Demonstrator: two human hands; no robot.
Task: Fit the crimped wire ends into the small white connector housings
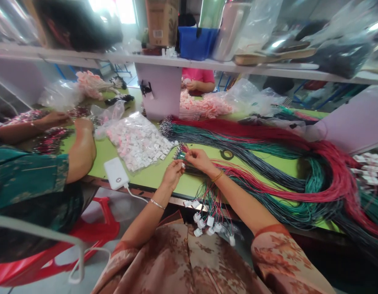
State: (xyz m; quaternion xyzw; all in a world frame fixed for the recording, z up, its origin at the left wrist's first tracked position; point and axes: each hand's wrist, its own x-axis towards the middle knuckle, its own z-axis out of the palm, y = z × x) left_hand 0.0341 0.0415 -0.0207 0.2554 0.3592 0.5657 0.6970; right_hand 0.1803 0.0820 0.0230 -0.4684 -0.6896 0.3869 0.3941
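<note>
My left hand (173, 173) pinches a small white connector (183, 165) just above the front part of the green table. Close beside it, my right hand (199, 160) has its fingers closed near the metal-tipped ends of a wire bundle (180, 152); the wire in its grip is too fine to make out clearly. A clear bag of white connectors (140, 141) lies to the left of my hands. Wires with white connectors (210, 221) on their ends hang over the table's front edge below my right forearm.
Long red, green and black wires (268, 141) spread across the right side. A black tape roll (227, 154) and a white power bank (116, 173) lie on the table (192, 185). A co-worker's arm (81, 151) is at left, another person (198, 81) opposite. A shelf (115, 59) crosses above.
</note>
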